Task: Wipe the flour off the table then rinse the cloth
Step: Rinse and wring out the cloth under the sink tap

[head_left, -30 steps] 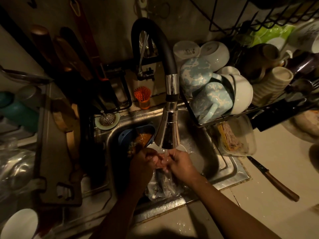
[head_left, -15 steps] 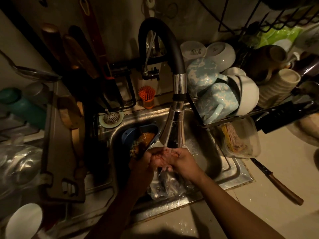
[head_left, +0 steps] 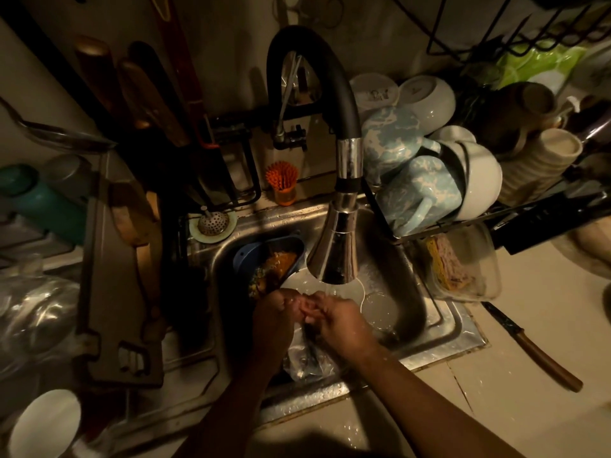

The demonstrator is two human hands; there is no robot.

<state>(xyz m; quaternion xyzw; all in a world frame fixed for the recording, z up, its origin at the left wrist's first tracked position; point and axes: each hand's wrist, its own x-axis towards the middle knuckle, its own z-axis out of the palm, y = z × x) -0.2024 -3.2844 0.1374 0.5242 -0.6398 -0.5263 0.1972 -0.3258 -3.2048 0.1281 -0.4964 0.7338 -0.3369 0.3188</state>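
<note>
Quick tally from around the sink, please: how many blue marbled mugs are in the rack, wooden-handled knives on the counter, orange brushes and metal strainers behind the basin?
Blue marbled mugs: 2
Wooden-handled knife: 1
Orange brush: 1
Metal strainer: 1
Total: 5
</note>
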